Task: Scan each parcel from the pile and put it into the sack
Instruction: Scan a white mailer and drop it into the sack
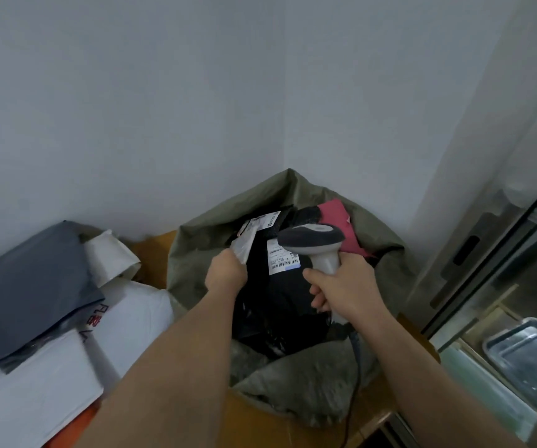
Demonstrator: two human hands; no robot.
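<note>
Fingers of my left hand [226,270] pinch a crumpled white-labelled parcel [243,245] over the open olive-green fabric sack [196,250]. My right hand [344,284] grips the grey pistol-shaped barcode scanner [314,242], just right of the parcel.

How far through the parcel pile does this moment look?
Done: black parcels and a red one already lie in the olive sack. In hand: the left hand holds a small parcel over the sack; the right hand grips the scanner. Left: grey and white parcels piled at left.
</note>
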